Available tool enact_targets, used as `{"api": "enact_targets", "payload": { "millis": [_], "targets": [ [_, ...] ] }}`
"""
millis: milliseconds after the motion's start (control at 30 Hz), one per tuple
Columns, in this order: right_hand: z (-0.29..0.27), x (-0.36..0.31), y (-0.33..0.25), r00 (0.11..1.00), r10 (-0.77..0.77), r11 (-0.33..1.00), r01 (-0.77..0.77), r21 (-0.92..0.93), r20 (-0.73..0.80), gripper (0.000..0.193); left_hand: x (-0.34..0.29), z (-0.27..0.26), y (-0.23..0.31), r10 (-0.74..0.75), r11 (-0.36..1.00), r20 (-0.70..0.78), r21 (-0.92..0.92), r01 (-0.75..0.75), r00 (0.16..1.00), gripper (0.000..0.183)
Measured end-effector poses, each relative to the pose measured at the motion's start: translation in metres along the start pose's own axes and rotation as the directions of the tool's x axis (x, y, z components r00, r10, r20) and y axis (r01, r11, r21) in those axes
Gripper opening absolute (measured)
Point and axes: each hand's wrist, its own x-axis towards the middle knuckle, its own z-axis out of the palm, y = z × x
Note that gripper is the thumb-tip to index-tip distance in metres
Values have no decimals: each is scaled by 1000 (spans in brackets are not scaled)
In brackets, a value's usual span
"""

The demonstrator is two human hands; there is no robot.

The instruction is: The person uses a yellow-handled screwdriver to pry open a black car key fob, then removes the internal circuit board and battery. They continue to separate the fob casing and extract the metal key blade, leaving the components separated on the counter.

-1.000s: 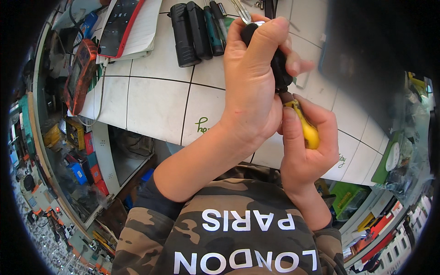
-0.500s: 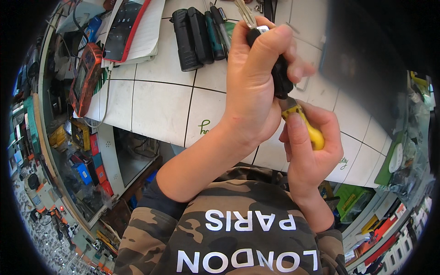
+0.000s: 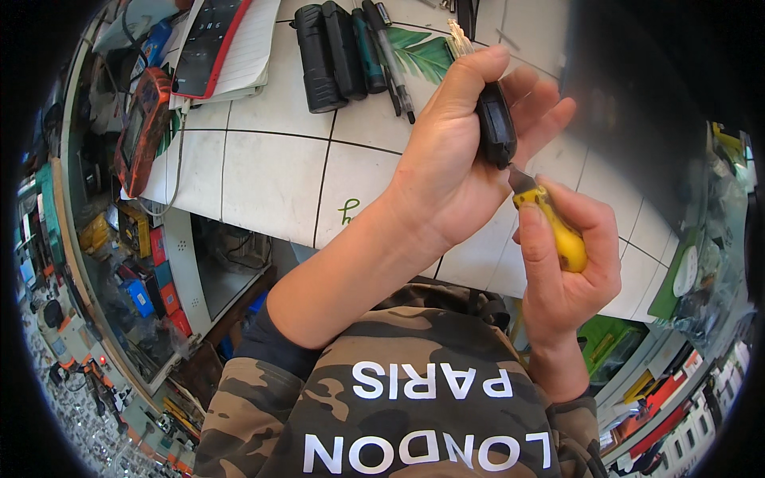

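1. Black plastic key fob (image 3: 496,119) sits in our left hand (image 3: 446,155) above the white-tiled tabletop (image 3: 271,183), its metal key blade (image 3: 460,38) pointing away from us.
2. We judge it light, stiff and fairly smooth, best pinched along its long sides, clear of the near end.
3. Our left grip is clamped on it, thumb laid over, other fingers loosely spread, forearm slanting up to the right.
4. Our right hand (image 3: 562,291) points upward, its grip wrapped round a short yellow-handled knife (image 3: 567,239), tip just beside the fob's near end; we cannot tell whether they touch.
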Motion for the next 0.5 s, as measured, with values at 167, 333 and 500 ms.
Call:
{"api": "enact_targets", "payload": {
  "millis": [167, 333, 500],
  "targets": [
    [-4, 8, 1, 957, -271, 930, 288, -227, 103, 23, -1, 2, -3, 51, 992, -12, 113, -50, 999, 19],
    [2, 8, 2, 945, -322, 904, 322, -281, 47, 27, 2, 1, -8, 156, 957, 22, 245, -157, 987, 23],
    [4, 8, 2, 965, -263, 932, 258, -256, 15, 25, 0, 3, -5, 217, 924, 45, 312, -220, 975, 24]
  ]
}}
